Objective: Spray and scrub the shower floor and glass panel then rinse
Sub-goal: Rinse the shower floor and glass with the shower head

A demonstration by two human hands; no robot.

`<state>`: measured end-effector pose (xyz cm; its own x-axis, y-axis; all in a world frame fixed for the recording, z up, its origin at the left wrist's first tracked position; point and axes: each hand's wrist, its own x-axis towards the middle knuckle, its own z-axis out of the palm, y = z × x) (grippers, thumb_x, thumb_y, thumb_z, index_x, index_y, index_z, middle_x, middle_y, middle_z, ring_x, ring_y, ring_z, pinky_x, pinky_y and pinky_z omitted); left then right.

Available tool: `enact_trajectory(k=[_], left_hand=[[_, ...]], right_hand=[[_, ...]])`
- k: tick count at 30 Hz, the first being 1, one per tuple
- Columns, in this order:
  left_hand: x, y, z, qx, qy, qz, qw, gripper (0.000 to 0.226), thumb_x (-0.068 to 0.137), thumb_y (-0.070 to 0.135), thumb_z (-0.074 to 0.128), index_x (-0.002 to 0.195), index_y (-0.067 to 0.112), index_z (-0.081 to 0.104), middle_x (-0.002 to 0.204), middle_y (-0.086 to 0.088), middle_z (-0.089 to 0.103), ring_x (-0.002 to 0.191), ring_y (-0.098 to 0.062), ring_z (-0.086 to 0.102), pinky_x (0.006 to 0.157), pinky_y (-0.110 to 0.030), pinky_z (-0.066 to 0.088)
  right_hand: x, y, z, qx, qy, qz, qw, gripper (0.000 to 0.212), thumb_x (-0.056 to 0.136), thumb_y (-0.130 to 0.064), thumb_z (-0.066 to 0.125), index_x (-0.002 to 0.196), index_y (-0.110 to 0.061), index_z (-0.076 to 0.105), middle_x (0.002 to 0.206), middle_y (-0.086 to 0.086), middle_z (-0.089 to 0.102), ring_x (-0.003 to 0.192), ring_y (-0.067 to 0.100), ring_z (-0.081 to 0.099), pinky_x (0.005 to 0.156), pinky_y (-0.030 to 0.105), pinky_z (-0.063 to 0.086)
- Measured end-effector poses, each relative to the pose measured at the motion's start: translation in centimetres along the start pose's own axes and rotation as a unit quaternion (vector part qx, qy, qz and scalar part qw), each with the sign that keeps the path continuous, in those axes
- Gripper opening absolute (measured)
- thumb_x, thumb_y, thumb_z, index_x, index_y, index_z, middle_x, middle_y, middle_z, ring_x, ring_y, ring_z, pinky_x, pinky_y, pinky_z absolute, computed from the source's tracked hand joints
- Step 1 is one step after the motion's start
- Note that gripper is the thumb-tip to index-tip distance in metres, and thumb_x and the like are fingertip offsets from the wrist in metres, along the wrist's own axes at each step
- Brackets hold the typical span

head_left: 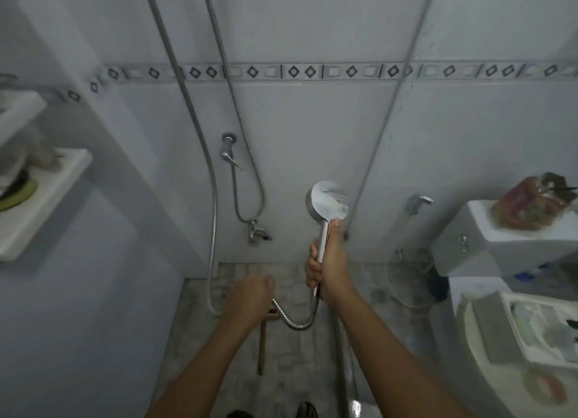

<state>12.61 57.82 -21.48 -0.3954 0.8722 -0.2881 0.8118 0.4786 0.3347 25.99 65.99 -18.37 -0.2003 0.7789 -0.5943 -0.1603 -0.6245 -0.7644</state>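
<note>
Here, a shower head (328,203) is held up in front of the tiled wall (312,120) by the right hand (331,267), whose fingers are wrapped round the chrome handle while the thumb is laid along it, just under the round face. The face is turned towards the wall, and thin streaks can be made out at its upper edge. From the foot of the handle a metal hose (297,324) is looped down and across to the left hand (250,298), which is held lower, near the floor (287,370), with its fingers curled. The hose is seen to pass under that hand, but whether it is gripped cannot be told, since the hand is blurred. Below the left hand a wooden stick (261,345) is seen lying on the mottled floor, its upper end hidden by the wrist. A tap (258,231) is fixed low on the wall between the hands and the left corner, and a valve (228,145) is set higher above it. A toilet cistern (500,245) is placed at the right, with a sprayer (417,202) hung on the wall beside it. White shelves (47,198) are mounted at the left.
</note>
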Motion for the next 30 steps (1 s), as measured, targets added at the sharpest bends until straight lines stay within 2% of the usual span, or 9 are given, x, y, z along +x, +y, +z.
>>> enact_trajectory(k=[2,5,14,18,21,28,30], left_hand=[[-0.5,-1.6,-0.3,0.012,0.015,-0.030,0.999,0.044,0.102,0.033,0.036,0.100,0.005,0.070,0.112,-0.019,0.068,0.105,-0.035,0.066,0.084,-0.038,0.050],[-1.3,-3.7,-1.1,0.032,0.016,-0.037,0.999,0.039,0.103,0.032,0.036,0.100,0.011,0.070,0.111,-0.014,0.070,0.104,-0.032,0.065,0.082,-0.037,0.049],[-5.0,-10.4,-4.1,0.019,0.061,-0.113,0.992,0.043,0.104,0.031,0.036,0.102,0.006,0.072,0.112,-0.019,0.069,0.105,-0.035,0.066,0.085,-0.038,0.050],[-6.9,-13.3,-4.7,0.012,0.069,-0.118,0.991,0.050,0.105,0.035,0.033,0.100,0.004,0.072,0.109,-0.019,0.070,0.104,-0.034,0.066,0.084,-0.039,0.052],[-9.0,-16.9,-5.4,0.008,0.082,-0.144,0.986,0.052,0.105,0.039,0.033,0.100,0.003,0.071,0.110,-0.019,0.070,0.104,-0.033,0.067,0.084,-0.038,0.051],[-13.7,-23.6,-6.7,0.011,0.088,-0.148,0.985,0.042,0.106,0.024,0.035,0.104,0.000,0.070,0.109,-0.020,0.070,0.104,-0.035,0.066,0.087,-0.042,0.053],[-14.6,-25.0,-6.7,0.002,0.087,-0.158,0.984,0.043,0.106,0.025,0.035,0.103,-0.001,0.070,0.109,-0.019,0.070,0.104,-0.035,0.066,0.088,-0.042,0.052]], right_hand=[[-0.2,0.6,1.7,-0.017,-0.011,-0.001,1.000,0.075,0.078,-0.092,0.026,0.059,-0.020,0.038,0.046,0.001,0.020,0.034,0.014,0.019,0.043,0.017,0.022],[-0.4,1.3,4.1,-0.031,-0.028,-0.006,0.999,0.074,0.081,-0.090,0.027,0.059,-0.020,0.037,0.047,0.002,0.021,0.035,0.015,0.019,0.043,0.019,0.020],[-3.0,4.0,10.9,-0.053,-0.092,0.008,0.994,0.075,0.082,-0.088,0.024,0.058,-0.019,0.037,0.045,0.002,0.021,0.032,0.015,0.020,0.040,0.018,0.023],[-4.5,5.9,13.4,-0.070,-0.092,-0.023,0.993,0.077,0.077,-0.093,0.027,0.059,-0.019,0.037,0.045,0.002,0.026,0.034,0.016,0.022,0.042,0.019,0.023],[-6.8,8.4,16.2,-0.077,-0.099,-0.010,0.992,0.077,0.079,-0.092,0.027,0.057,-0.019,0.037,0.045,0.002,0.026,0.034,0.016,0.022,0.042,0.019,0.022],[-11.0,13.1,21.1,-0.083,-0.096,-0.010,0.992,0.077,0.081,-0.089,0.027,0.057,-0.017,0.039,0.045,0.002,0.028,0.034,0.016,0.025,0.040,0.020,0.026],[-11.7,14.2,22.2,-0.093,-0.103,0.000,0.990,0.076,0.082,-0.089,0.027,0.058,-0.017,0.039,0.045,0.001,0.028,0.035,0.016,0.024,0.041,0.020,0.026]])
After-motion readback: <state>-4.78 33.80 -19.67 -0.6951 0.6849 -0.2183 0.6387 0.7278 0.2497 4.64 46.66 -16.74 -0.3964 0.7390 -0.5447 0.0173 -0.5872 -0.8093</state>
